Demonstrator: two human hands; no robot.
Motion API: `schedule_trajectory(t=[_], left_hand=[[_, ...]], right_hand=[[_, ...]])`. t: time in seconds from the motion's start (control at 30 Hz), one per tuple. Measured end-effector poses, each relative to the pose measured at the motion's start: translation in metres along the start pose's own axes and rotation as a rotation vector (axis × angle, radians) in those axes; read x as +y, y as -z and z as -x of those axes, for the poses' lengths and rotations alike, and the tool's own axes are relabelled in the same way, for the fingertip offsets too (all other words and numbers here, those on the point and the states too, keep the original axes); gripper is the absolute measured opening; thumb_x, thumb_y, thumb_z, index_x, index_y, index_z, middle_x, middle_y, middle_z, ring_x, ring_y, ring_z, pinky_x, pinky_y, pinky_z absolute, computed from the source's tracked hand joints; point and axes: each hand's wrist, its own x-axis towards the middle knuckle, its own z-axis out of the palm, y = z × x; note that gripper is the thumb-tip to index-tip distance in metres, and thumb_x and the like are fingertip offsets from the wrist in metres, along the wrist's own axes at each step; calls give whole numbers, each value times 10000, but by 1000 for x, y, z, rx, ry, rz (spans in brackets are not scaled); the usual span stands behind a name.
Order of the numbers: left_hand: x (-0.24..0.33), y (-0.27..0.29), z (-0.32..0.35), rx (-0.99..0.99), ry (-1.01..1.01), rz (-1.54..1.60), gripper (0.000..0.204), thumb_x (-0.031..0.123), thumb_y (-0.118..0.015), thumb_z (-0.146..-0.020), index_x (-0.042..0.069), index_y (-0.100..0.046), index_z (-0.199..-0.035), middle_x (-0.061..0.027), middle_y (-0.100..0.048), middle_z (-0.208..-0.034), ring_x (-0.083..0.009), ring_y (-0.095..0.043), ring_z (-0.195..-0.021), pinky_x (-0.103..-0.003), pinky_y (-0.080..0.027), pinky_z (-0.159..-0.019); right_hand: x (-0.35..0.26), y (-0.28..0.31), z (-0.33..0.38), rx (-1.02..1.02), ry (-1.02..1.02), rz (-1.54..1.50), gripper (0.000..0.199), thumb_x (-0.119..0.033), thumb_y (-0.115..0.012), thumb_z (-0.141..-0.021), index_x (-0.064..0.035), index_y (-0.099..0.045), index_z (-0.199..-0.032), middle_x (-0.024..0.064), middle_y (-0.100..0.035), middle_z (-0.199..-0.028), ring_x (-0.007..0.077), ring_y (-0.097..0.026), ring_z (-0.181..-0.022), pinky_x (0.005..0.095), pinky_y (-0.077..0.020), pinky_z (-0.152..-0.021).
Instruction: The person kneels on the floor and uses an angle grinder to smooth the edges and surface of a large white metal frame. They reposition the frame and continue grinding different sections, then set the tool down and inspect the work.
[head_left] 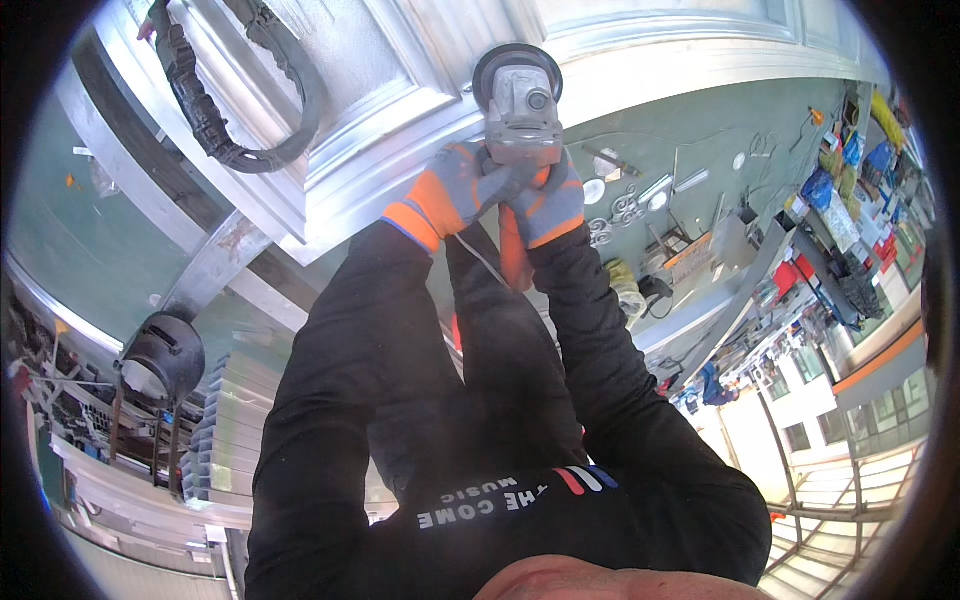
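Packages: blue and yellow bags point(850, 165) at 2 o'clock, along the shelf
Grinder point(520, 100): 12 o'clock, disc on the metal frame point(400, 130)
Left hand point(455, 190): gripping grinder
Right hand point(548, 200): gripping grinder
Hose point(215, 125): 11 o'clock
Helmet point(163, 352): 9 o'clock

We made out no signs or screens, only a cluster of small blue point(828, 185), yellow point(884, 115) and red point(886, 245) packages, bag-like in shape and too small to tell apart clearly, crowded along the far right edge beside the green floor point(690, 110).
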Motion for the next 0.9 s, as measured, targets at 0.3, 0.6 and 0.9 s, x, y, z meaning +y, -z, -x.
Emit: schedule_trajectory(t=[0.3, 0.6, 0.9], left_hand=[[-4, 0, 1, 33, -10, -67, 334, 260, -637, -914, 9, -695, -1128, -154, -726, -945, -144, -649, -820, -333, -523, -752], [-3, -4, 4, 72, -95, 82, 337, 240, -655, -900, -9, -687, -1124, -147, -727, -905, -162, -662, -806, -336, -526, -740], [-14, -6, 5, 117, -311, -203, 207, 280, -613, -935, 226, -708, -1111, -170, -683, -853, -377, -639, -760, -397, -512, -677]], right_hand=[[-1, -5, -3, -12, -25, 35, 556, -297, -763, -811, 19, -525, -1201, 211, -653, -1075, 370, -666, -1000, 416, -533, -826], [8, -4, -6, -41, 56, 195, 532, -321, -739, -830, 6, -542, -1200, 197, -653, -1092, 374, -660, -1017, 401, -530, -844], [8, -5, -2, 3, 28, 154, 524, -265, -770, -800, -1, -534, -1187, 215, -651, -1077, 384, -666, -1018, 426, -536, -828]])
